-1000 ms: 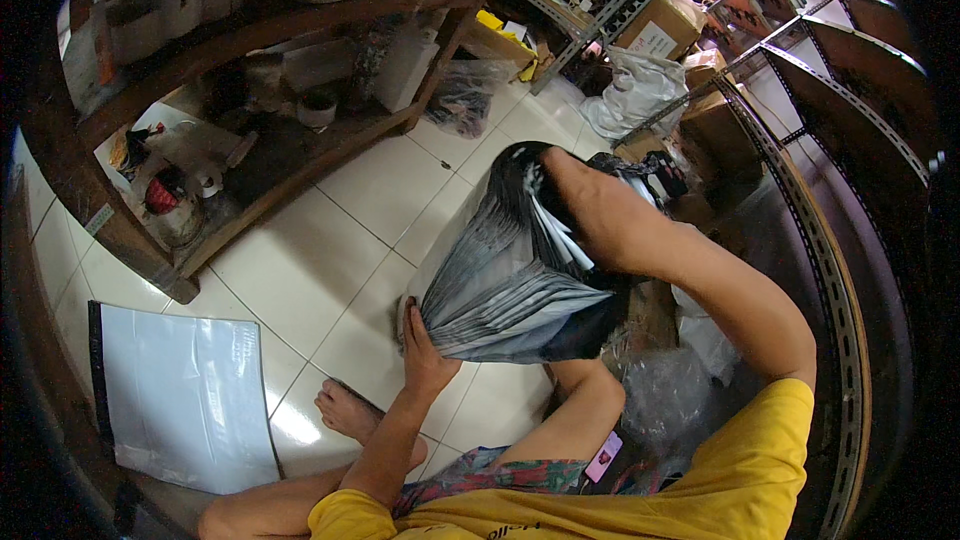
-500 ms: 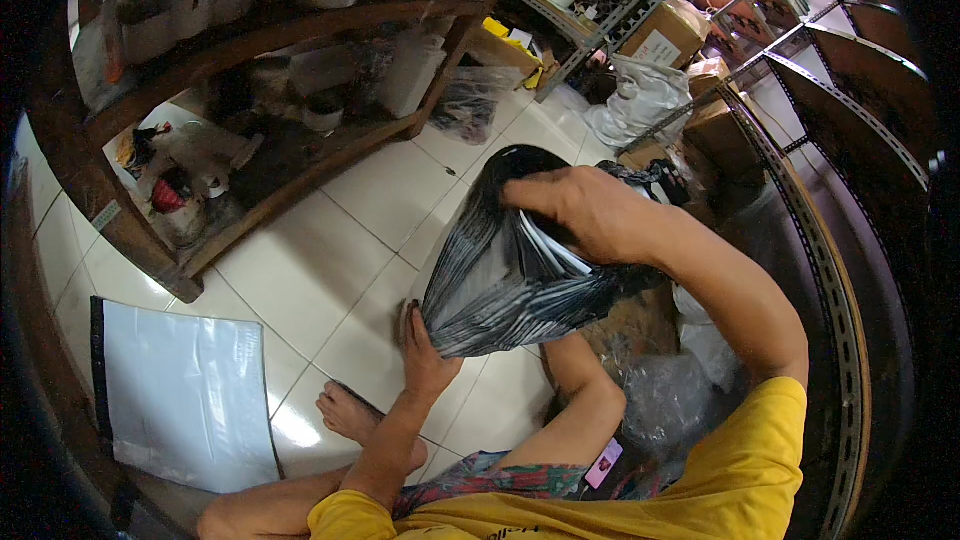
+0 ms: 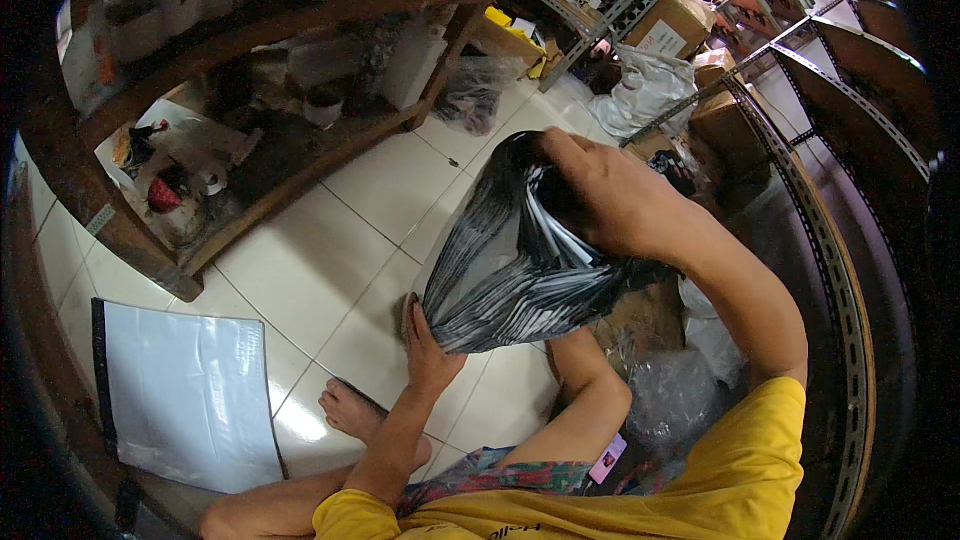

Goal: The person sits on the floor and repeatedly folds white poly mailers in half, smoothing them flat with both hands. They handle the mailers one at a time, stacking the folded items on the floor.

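Observation:
A thick bundle of black and grey plastic mailer bags (image 3: 500,285) hangs over the tiled floor in front of me, its layered edges fanned and curved. My left hand (image 3: 432,355) grips its lower left corner, the thumb side against the edge. At the top, my right hand (image 3: 622,192) reaches across from the right with bent fingers on the bundle's black upper edge; some of its fingers are hidden and slightly blurred. White layers show between the dark ones just below this hand. On the floor to the left lies a flat white mailer stack (image 3: 190,395) with a black edge strip.
A dark wooden shelf (image 3: 300,185) with pots stands at far left. Metal racks (image 3: 800,130) rise on the right. Cardboard boxes (image 3: 668,25) and a white sack (image 3: 645,90) sit farther back. Clear plastic (image 3: 665,395) and a phone (image 3: 607,458) lie beside my right leg.
My right hand has moved a little to the right, along with the bundle's top edge, which bends open more. My left hand keeps its hold on the lower corner.

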{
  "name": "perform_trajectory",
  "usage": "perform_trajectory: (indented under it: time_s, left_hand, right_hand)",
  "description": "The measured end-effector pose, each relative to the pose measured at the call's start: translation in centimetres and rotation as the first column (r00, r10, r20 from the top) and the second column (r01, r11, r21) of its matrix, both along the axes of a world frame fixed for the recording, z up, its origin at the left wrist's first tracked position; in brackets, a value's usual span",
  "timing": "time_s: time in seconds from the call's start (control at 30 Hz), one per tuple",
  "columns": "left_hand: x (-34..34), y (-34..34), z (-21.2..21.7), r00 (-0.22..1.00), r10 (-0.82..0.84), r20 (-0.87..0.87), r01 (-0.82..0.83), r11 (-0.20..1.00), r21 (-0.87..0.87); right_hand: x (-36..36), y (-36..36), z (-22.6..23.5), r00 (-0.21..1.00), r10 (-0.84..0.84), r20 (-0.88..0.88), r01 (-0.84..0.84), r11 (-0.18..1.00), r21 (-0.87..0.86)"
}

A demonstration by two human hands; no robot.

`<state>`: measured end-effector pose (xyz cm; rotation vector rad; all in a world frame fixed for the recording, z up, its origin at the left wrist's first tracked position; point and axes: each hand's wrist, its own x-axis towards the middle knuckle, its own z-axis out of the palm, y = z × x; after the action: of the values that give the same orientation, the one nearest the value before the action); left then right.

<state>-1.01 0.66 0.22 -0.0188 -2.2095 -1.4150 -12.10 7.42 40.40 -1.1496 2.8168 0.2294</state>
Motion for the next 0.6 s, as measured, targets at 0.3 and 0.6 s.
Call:
perform_trajectory:
  time_s: [0.3, 0.6]
  left_hand:
    - [0.0, 0.7, -0.1, 1.000, -0.007, 0.000, 0.007, 1.000, -0.020]
    - [-0.1, 0.1, 0.2, 0.997, -0.055, 0.052, 0.055, 0.998, 0.004]
  right_hand:
    - [0.2, 2.7, -1.6, 0.977, -0.214, 0.013, 0.215, 0.974, -0.066]
    - [0.2, 2.0, -0.4, 0.989, 0.011, -0.150, -0.068, 0.922, -0.381]
